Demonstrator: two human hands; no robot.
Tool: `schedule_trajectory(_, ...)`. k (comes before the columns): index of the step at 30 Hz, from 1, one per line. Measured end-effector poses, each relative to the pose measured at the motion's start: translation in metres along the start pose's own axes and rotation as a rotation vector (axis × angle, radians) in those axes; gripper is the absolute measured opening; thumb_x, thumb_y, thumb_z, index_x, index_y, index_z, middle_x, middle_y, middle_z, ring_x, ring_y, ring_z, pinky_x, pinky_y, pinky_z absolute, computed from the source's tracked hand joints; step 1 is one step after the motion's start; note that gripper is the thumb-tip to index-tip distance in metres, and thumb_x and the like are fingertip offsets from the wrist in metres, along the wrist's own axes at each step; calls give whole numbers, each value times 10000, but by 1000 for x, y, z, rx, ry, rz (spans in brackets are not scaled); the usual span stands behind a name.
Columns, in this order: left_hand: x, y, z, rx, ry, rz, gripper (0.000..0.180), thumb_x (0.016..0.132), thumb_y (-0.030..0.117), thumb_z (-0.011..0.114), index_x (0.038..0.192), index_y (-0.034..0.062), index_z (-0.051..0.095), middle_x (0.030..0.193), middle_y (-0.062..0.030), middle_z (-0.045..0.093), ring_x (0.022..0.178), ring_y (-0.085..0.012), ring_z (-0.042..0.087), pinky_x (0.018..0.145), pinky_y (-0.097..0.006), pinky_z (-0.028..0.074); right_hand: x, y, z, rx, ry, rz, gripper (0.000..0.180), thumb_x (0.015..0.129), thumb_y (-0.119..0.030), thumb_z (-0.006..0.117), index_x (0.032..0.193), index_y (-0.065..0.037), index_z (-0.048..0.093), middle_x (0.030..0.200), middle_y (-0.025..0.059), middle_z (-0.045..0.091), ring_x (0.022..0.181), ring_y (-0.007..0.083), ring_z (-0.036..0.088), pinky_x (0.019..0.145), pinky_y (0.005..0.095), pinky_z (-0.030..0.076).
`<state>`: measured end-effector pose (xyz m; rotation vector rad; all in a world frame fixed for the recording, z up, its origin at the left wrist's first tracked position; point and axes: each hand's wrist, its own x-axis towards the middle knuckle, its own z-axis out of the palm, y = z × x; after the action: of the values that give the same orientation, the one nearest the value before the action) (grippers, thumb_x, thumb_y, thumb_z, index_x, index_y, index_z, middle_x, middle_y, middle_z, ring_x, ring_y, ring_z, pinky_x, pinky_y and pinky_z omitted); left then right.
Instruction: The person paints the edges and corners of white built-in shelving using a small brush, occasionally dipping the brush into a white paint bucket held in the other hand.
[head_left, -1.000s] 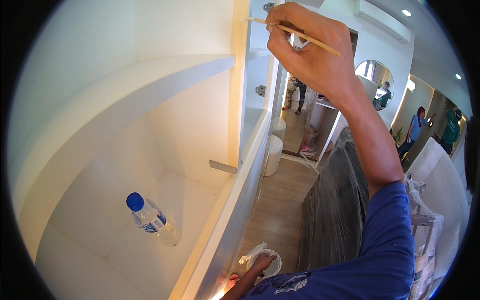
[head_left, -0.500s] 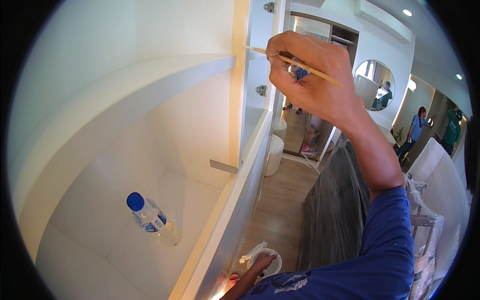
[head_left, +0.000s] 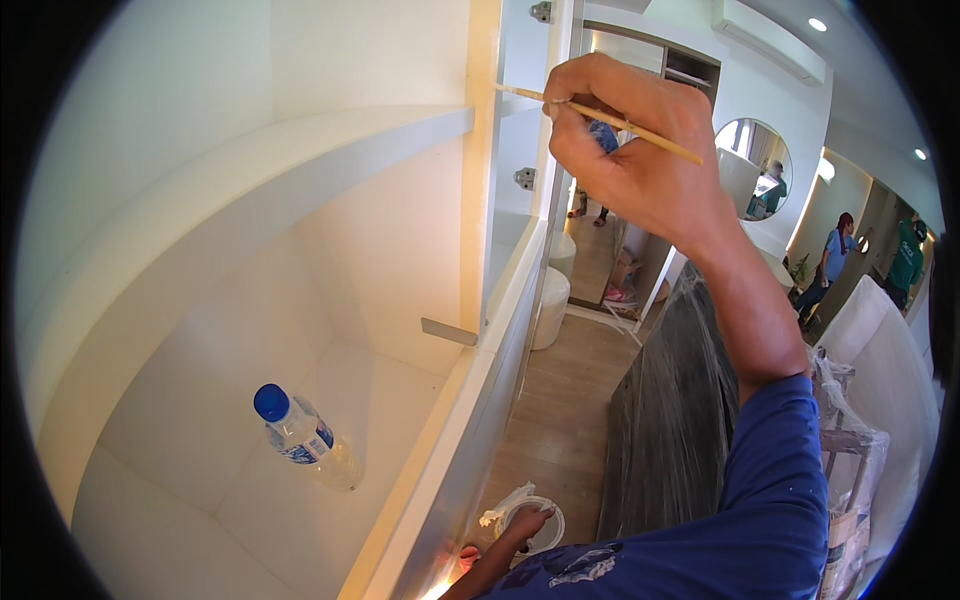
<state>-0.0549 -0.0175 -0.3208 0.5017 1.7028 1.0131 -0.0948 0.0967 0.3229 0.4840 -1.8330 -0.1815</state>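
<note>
My right hand (head_left: 640, 140), raised at the upper middle, pinches a thin paintbrush (head_left: 640, 131) with a wooden handle. The brush's pale tip is at the edge of the cream-coloured upright strip (head_left: 481, 200) of a white cabinet; I cannot tell whether it touches. Low down, my left hand (head_left: 527, 521) is closed on the rim of a round white tub (head_left: 557, 516). A whitish rag or wrapping (head_left: 508, 500) hangs at the tub's far side. What the tub holds is hard to make out.
A plastic bottle (head_left: 315, 440) with a blue cap stands inside the cabinet, below a curved shelf (head_left: 250, 180). A metal plate (head_left: 448, 331) juts from the upright. Plastic-wrapped dark furniture (head_left: 665, 420) stands right of the cabinet. Several people (head_left: 832, 260) are farther off.
My right hand and the brush have shifted slightly right and up, the tip moving up along the upright's edge. The left hand stays on the tub.
</note>
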Motion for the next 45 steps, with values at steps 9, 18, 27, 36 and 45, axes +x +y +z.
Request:
schedule_trajectory(9, 3, -6, -2, 3, -5, 15, 545, 923, 498, 680, 895, -46, 701, 732, -111, 647, 625, -198, 595, 563, -392, 443, 13, 2, -2, -73, 31, 20, 79, 855, -93, 696, 927, -60, 700, 750, 29, 697, 594, 110, 555, 572, 252, 464)
schedule_trajectory(18, 3, -3, -1, -3, -5, 17, 543, 918, 496, 685, 885, -46, 706, 741, -114, 653, 625, -201, 595, 565, -389, 442, 26, 11, -4, 44, 56, -52, 46, 831, -18, 667, 870, -12, 643, 708, 129, 648, 565, 236, 635, 538, 318, 494)
schedule_trajectory(27, 5, -6, -1, -14, 0, 19, 537, 918, 496, 688, 866, -38, 699, 734, -109, 646, 628, -201, 595, 566, -389, 442, 30, 17, -2, -49, 121, -146, 33, 835, -34, 665, 855, -30, 639, 708, 112, 647, 561, 216, 640, 534, 316, 495)
schedule_trajectory(36, -1, 0, -3, -10, -1, 44, 529, 922, 497, 686, 844, -26, 684, 699, -96, 617, 596, -194, 571, 547, -387, 428, 13, 5, -1, -83, 83, -81, 92, 859, -59, 695, 949, -49, 705, 787, 54, 713, 711, 143, 706, 688, 271, 552)
schedule_trajectory(45, 3, -7, -1, -5, -3, 60, 534, 923, 504, 682, 816, -18, 673, 680, -87, 600, 576, -187, 557, 532, -390, 412, 1, 5, 4, -30, 42, -96, 107, 811, -32, 673, 915, -55, 667, 716, 78, 645, 618, 239, 644, 592, 334, 517)
